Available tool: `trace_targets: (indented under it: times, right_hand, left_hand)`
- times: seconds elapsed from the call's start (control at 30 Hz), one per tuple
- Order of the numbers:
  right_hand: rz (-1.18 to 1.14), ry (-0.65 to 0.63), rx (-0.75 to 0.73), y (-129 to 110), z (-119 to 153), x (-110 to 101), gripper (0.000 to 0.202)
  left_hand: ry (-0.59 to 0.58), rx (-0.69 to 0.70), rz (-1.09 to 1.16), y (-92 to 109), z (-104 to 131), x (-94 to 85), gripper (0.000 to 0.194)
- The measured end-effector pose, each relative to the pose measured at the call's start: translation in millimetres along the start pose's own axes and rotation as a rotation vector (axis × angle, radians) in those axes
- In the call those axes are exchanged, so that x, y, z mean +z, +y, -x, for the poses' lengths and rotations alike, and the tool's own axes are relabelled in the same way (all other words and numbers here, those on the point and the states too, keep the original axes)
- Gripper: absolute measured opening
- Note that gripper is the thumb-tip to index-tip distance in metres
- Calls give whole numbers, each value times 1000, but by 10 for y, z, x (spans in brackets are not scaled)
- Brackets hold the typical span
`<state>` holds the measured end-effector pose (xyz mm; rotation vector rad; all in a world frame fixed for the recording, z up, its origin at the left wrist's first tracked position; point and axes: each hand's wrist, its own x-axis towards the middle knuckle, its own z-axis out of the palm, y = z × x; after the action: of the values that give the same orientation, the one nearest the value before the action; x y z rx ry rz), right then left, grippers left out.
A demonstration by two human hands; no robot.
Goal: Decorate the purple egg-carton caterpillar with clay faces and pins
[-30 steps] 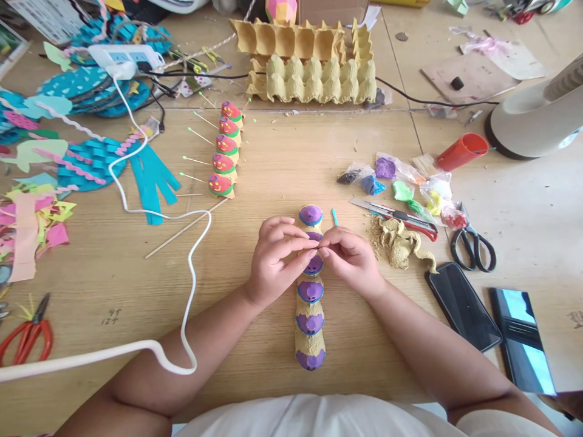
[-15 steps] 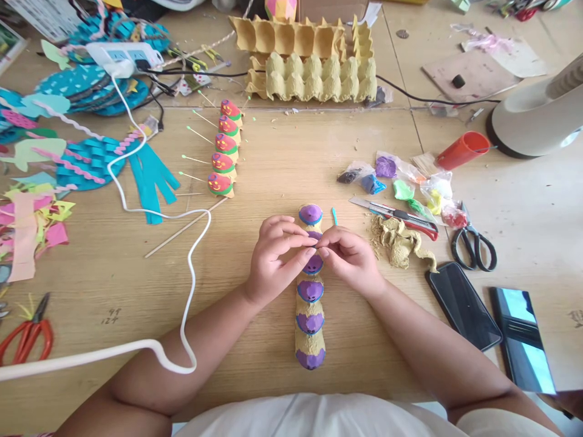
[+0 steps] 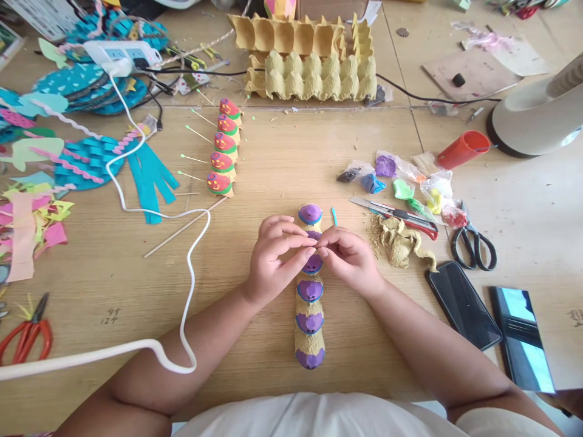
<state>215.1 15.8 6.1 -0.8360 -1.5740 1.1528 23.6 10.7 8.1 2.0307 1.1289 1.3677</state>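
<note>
Before me on the table lies a row of egg carton cups (image 3: 311, 323) capped in purple clay with blue edging; dark marks like small faces show on some. My left hand (image 3: 280, 252) and my right hand (image 3: 348, 258) meet above its upper part, partly covering the second and third cups. Thumb and forefinger of each hand are pinched together, tips nearly touching. Whatever they hold is too small to make out. A small turquoise stick (image 3: 334, 216) lies just beyond my right hand.
Red and green carton caterpillars (image 3: 225, 144) with pins stand at the back left, egg cartons (image 3: 321, 76) behind. To the right lie bagged clay (image 3: 386, 165), a utility knife (image 3: 401, 215), carton scraps (image 3: 399, 243), scissors (image 3: 473, 246) and a phone (image 3: 463, 305). A white cable (image 3: 191, 267) crosses the left.
</note>
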Motion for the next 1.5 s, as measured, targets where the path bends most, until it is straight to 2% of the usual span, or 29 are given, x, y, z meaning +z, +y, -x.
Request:
trace_targets:
  times: [0.57, 0.9, 1.17, 1.33, 1.5]
  right_hand:
    - [30, -22, -2, 6, 5, -8, 8]
    - [-32, -26, 114, 11, 18, 0, 21]
    - [-180, -11, 184, 33, 27, 6, 22]
    - [-211, -1, 259, 34, 24, 0, 29]
    - [-257, 4, 273, 46, 21, -3, 29]
  left_hand:
    - [22, 14, -33, 20, -13, 2, 10]
    - [3, -20, -49, 16, -4, 1, 5]
    - [0, -2, 12, 23, -6, -4, 12]
    - [-3, 8, -2, 22, -8, 3, 12]
    - [-9, 12, -19, 25, -6, 3, 11]
